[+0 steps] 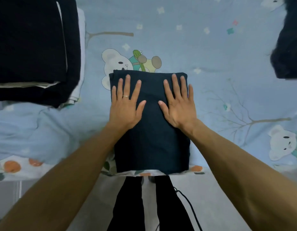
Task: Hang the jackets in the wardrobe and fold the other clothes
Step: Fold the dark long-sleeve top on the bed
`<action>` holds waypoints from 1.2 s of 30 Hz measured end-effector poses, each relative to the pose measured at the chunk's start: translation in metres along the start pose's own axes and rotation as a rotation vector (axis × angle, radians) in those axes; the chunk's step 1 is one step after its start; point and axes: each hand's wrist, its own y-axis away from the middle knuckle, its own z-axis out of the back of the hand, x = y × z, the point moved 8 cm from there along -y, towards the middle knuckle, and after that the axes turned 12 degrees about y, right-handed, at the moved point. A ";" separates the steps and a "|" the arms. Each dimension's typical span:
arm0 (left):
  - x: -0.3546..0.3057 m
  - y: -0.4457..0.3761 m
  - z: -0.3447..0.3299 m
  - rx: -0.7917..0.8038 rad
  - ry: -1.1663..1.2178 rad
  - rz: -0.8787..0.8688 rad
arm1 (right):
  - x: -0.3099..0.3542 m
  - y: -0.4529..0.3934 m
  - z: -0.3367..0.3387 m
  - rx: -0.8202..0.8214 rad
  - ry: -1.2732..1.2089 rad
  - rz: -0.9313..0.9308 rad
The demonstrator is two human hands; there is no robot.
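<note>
1. One folded dark blue cloth (151, 130) lay flat on the bed (211, 47), near the bed's front edge. It was the landmark for everything else.
2. Two hands pressed down on the top half of the folded dark blue cloth. The left hand (126, 104) lay on its left side and the right hand (177, 105) lay on its right side.
3. Both hands were flat, with fingers straight and spread. Neither grip was closed on anything.
4. One thin ring (125, 96) sat on a finger of the left hand.
5. One stack of dark clothes (32, 47) sat on the bed, far to the left of the folded dark blue cloth and a bit further back. Some white cloth peeked out from its right side.
6. One fuzzy black garment (287, 47) lay far to the right of the folded dark blue cloth, at the picture's edge.
7. The bed had a light blue sheet with cartoon bears. One bear (114, 62) peeked out just behind the folded dark blue cloth, and one more bear (281, 144) was to its right.
8. Two legs in black trousers (154, 205) stood below the folded dark blue cloth, with one black cable (189, 202) beside them.
</note>
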 end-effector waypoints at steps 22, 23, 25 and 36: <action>-0.014 0.110 0.014 0.367 -0.292 -0.515 | -0.015 0.120 -0.025 -0.139 -0.045 0.650; -0.014 0.110 0.016 0.370 -0.262 -0.498 | -0.019 0.120 -0.026 -0.096 -0.096 0.611; -0.017 0.109 0.025 0.373 -0.207 -0.454 | -0.022 0.118 -0.021 -0.045 -0.195 0.545; 0.004 0.108 0.044 0.163 0.226 0.040 | -0.059 0.106 -0.014 0.059 -0.823 -0.084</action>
